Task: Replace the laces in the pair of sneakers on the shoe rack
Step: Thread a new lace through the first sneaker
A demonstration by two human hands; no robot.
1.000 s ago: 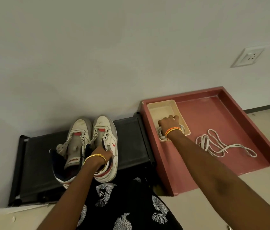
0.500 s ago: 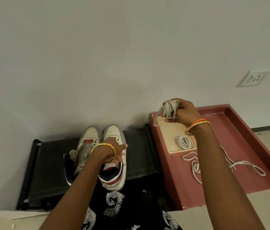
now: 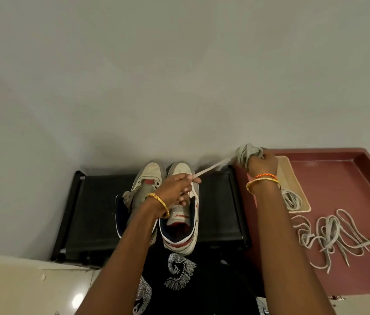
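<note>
the right hand (image 3: pixel 260 163) grips a bundled lace (image 3: pixel 246 153) while the left hand (image 3: pixel 177 187) pinches its free end; pulling hard could knot the coil.

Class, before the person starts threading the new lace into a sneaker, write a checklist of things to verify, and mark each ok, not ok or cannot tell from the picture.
1. Lace end gripped: left hand pinches the free end of the lace. Ok.
2. Bundle controlled: right hand holds it above the beige tray. Ok.
3. Lace fully unwound: most is bunched in the right hand. Not ok.
4. Sneakers unlaced: no lace shows on the right one; the left is partly hidden by the arm. Cannot tell.
5. Old laces out of the way: loose on the red tray. Ok.
6. Second new lace ready: coiled in the beige tray. Ok.
</note>
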